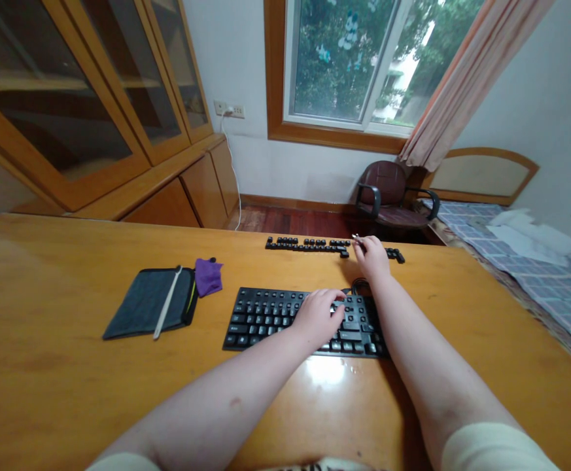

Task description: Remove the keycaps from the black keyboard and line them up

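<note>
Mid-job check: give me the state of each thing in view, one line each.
Keyboard: flat, some keycaps missing.
Loose keycaps: lined up beyond the keyboard.
Left hand: on the keyboard; grip unclear.
Right hand: gripping a small tool.
Grey pouch: lying flat.
Pale stick: lying across the pouch.
Purple cloth: lying beside the pouch.
Cabinet doors: shut.
Curtain: drawn aside.
White plug: plugged in.

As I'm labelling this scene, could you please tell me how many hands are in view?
2: the left hand on the keyboard, and the right hand by the loose keys, holding a small shiny tool. No other hands show.
</note>
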